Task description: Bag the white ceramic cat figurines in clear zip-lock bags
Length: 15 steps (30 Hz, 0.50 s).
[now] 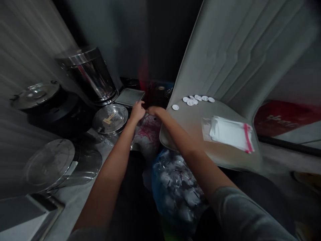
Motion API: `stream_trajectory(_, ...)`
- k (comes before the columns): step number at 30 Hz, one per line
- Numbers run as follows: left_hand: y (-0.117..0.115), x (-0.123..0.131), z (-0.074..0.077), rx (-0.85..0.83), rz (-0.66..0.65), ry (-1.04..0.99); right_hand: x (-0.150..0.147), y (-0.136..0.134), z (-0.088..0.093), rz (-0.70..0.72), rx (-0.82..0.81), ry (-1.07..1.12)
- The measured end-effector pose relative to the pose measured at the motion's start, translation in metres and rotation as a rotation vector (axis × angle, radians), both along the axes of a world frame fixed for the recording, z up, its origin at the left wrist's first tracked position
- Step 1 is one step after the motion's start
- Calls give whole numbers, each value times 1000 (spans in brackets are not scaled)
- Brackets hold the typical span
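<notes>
Both my arms reach forward, and the hands meet above a clear plastic bag (pixel 147 129) with red strands in or on it. My left hand (pixel 137 110) is partly curled beside a flat square tray-like thing (pixel 130 97). Close against it, my right hand (pixel 155 111) is closed, with its fingers bent toward the left one. Whatever lies between the fingertips is too small and dark to make out. Just left of my left hand stands a round metal-lidded container (pixel 110 117) with a tan label.
A pale chair (pixel 185 130) at right carries several white discs (pixel 193 100) and a stack of white plastic packets (pixel 229 132). Below it sits a clear bag of crumpled white pieces (pixel 179 187). Metal canister (pixel 87 75), black pot (pixel 55 110) and clear lidded tub (pixel 52 164) stand left.
</notes>
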State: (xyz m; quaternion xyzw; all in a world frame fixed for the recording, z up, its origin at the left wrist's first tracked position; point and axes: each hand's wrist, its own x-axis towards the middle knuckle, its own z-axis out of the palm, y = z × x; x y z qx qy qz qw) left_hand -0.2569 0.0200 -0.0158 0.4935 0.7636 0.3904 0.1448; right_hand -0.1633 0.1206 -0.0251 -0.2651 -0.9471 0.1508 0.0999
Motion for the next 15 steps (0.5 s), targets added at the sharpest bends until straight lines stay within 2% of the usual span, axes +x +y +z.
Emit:
stream_trajectory(3,4,0,0,42,-9,-128,-2,14,12,18,-78,9)
stream_trajectory(5,6,4,5,67,-5,-247,3,17,22,1,-132,101)
stream_trajectory(10,2,24,28,46,-40,-632,25,0,32,-44,-268,377)
stream_trajectory(13,-5,38,40,50,-101,-681,65,-21,30,-27,-280,452)
stream_trajectory(15,-11,48,45,17,-151,-597,109,-41,30,-54,-270,468)
